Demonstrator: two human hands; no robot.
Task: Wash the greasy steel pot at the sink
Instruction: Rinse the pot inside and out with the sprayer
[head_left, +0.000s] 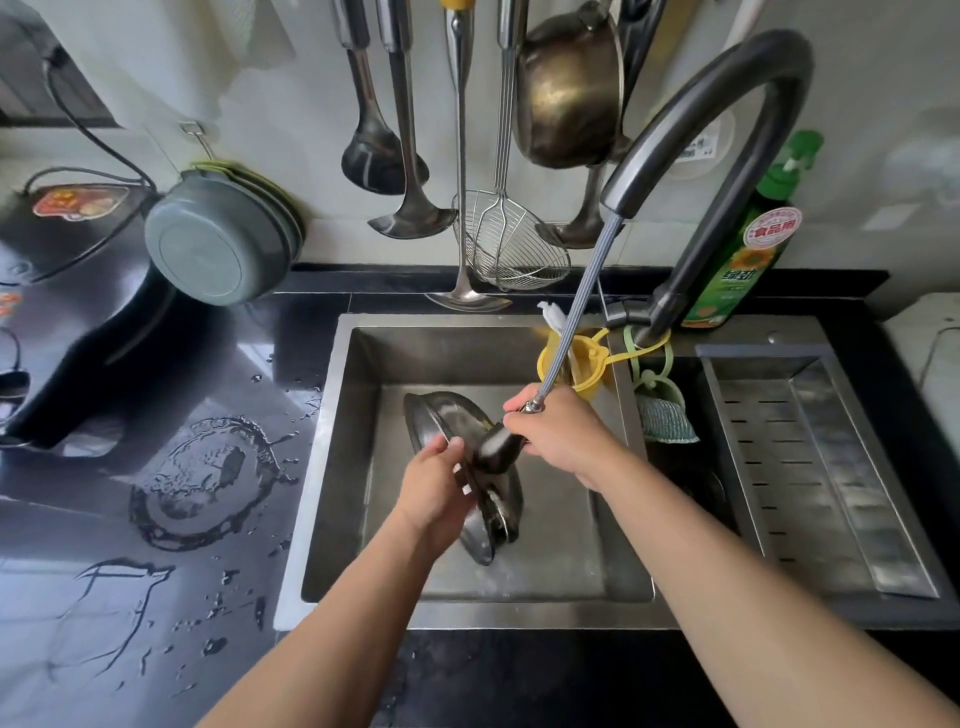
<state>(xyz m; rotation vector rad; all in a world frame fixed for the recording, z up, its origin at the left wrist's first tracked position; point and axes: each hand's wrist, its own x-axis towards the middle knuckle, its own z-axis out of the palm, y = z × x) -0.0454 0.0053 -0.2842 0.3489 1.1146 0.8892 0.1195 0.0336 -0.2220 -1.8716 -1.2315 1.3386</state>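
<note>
Sink (332, 467) is holding everything: brushed steel basin, square-cornered, set in a wet black counter (156, 519) with water pooling in a ring left of it. Faucet (727, 130) is arching over from the right rear, dark matte tube, its ribbed metal hose (576, 317) pulled out and running down-left into the right hand.

Pot (441, 415) is standing on edge in the basin middle, tilted, rim running near-to-far, so its long axis is pointing away from the person; shiny steel, smooth curved wall, looks wet.

Left hand (431, 488) is gripping the pot's near rim, fingers curled over the edge, sitting left of it and steadying it. Right hand (561, 441) is wrapped around the dark spray head (498, 452), nozzle aimed left-down at the pot, almost touching it. Both hands are equally close; the pot is lying between them.

Judgement: rinse step in progress. Next move probably depends on rotating the rim under the nozzle. Slippery steel, so grip may slide.

Scrub pad (665, 421) is hanging on the sink's right wall, near the right hand.
</note>
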